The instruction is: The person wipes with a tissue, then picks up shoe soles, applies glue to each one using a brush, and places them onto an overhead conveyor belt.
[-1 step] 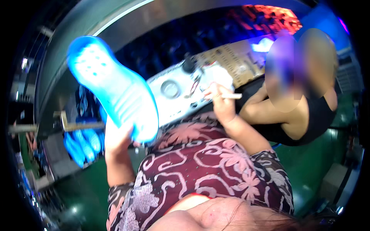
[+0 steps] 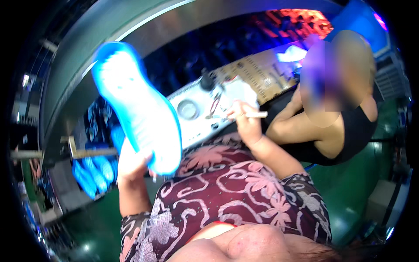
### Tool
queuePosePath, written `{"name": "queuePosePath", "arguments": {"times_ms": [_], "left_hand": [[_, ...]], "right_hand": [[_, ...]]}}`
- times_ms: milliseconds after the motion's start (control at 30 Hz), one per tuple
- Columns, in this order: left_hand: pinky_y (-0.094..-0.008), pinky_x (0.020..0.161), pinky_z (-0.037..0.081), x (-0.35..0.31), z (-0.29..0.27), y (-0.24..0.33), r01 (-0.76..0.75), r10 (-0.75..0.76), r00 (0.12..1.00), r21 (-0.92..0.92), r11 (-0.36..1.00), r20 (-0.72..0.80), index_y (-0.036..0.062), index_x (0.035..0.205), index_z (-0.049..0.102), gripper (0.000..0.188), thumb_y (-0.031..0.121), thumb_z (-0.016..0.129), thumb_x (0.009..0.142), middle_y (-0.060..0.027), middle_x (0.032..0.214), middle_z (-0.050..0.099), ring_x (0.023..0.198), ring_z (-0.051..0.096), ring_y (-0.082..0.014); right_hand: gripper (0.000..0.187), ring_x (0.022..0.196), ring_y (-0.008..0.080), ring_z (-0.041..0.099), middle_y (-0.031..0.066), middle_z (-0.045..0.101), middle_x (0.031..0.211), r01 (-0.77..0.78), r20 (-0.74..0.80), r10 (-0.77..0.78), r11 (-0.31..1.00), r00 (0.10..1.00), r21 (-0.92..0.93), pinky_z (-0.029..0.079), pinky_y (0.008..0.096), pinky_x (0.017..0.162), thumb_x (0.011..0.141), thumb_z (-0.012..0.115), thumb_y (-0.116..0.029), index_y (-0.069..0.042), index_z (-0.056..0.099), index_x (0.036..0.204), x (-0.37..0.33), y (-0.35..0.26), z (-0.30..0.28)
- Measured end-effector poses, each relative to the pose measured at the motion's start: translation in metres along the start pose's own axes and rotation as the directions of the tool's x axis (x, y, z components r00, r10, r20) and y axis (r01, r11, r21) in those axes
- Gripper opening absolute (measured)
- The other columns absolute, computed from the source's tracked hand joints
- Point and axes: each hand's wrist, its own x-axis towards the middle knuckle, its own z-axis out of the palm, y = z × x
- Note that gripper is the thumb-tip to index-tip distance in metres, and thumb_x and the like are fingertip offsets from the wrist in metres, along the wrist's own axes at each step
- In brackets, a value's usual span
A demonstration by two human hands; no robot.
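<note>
A bright blue shoe sole [image 2: 146,109] stands up on the left, tilted, its long face washed out by glare. My left hand [image 2: 133,161] is closed round its lower end; some of the fingers are hidden behind it. On the right, my right hand [image 2: 246,120] pinches a thin tool with a pale handle [image 2: 258,114], whose slim tip points left, apart from the sole. Beneath that tip lies a white work surface [image 2: 196,131] bearing a round grey dish [image 2: 188,110], a small black container [image 2: 207,81] and a reddish looped item I cannot make out.
Brown cardboard [image 2: 248,74] lies beyond the white surface. A co-worker [image 2: 323,131] sits close on my right. Several blue soles [image 2: 98,172] rest at the lower left. Dark rows and red-lit pieces [image 2: 301,19] fill a metal-edged line at the back.
The sole has shifted a little to the right and stands slightly more upright, with stronger glare on its face. My right hand with the tool has moved slightly left and nearer.
</note>
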Motion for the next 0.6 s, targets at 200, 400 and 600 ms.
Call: {"name": "queuePosePath", "arguments": {"times_ms": [200, 400, 600], "left_hand": [[-0.025, 0.062, 0.053, 0.236, 0.054, 0.075, -0.125, 0.142, 0.911, -0.067, 0.99, 0.387, -0.0047, 0.119, 0.042, 0.055, 0.022, 0.066, 0.078, -0.0159, 0.096, 0.06, 0.077, 0.062, -0.0207], [-0.0257, 0.061, 0.056, 0.372, 0.134, 0.107, -0.015, 0.075, 0.994, -0.588, 0.808, 0.077, -0.0109, 0.108, 0.045, 0.034, 0.017, 0.054, 0.089, -0.0292, 0.106, 0.055, 0.089, 0.062, -0.0309], [-0.0383, 0.102, 0.038, 0.229, 0.013, 0.037, -0.327, 0.35, 0.93, -0.183, 0.927, 0.111, 0.0049, 0.135, 0.037, 0.048, 0.03, 0.044, 0.094, -0.0165, 0.112, 0.057, 0.112, 0.053, -0.03]], "right_hand": [[0.031, 0.059, 0.0142, 0.053, 0.0062, 0.056, 0.063, -0.06, -0.183, 0.076, 0.994, 0.98, 0.088, 0.041, 0.0275, 0.057, 0.092, 0.048, -0.017, 0.002, 0.061, 0.071, 0.001, 0.009, -0.005], [0.03, 0.059, 0.0197, 0.053, 0.0106, 0.056, 0.064, -0.115, -0.211, 0.099, 0.991, 0.973, -0.065, 0.04, 0.0307, 0.056, 0.091, 0.051, -0.019, 0.002, 0.061, 0.072, 0.007, 0.02, -0.001], [0.034, 0.06, 0.0108, 0.053, 0.0064, 0.06, 0.069, -0.097, -0.126, 0.107, 0.992, 0.986, 0.08, 0.043, 0.0246, 0.059, 0.095, 0.044, -0.019, 0.002, 0.061, 0.074, 0.007, 0.03, 0.009]]}}
